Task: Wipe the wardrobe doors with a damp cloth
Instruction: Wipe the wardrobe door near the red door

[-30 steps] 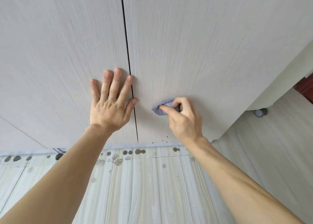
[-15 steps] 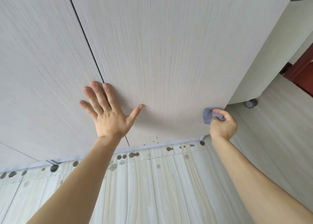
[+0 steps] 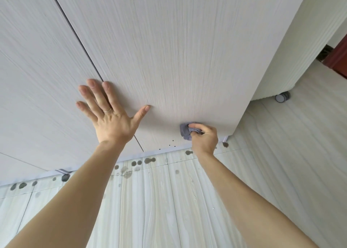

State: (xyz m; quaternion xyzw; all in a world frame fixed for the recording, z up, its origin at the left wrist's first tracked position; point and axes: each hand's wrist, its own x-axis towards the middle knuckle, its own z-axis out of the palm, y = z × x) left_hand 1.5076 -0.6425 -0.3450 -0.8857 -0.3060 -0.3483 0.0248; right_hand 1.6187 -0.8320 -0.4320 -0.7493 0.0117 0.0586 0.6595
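Grey-blue bunched cloth [image 3: 185,132] — soft, light, likely best held wadded — sits at five o'clock on the pale wood-grain wardrobe door [image 3: 178,60], the right hand [image 3: 203,139] curling its fingers round it; the left hand [image 3: 110,120] lies flat, fingers spread.

Two wardrobe doors are in view, the left door [image 3: 37,78] and the right door [image 3: 178,50], with one dark gap [image 3: 76,35] between them. There are two hands, the left hand [image 3: 110,120] and the right hand [image 3: 203,139]. One cloth [image 3: 185,133], one ring [image 3: 107,110] and one wheel [image 3: 281,97] show. Many dark spots [image 3: 149,160] mark the floor [image 3: 150,210].
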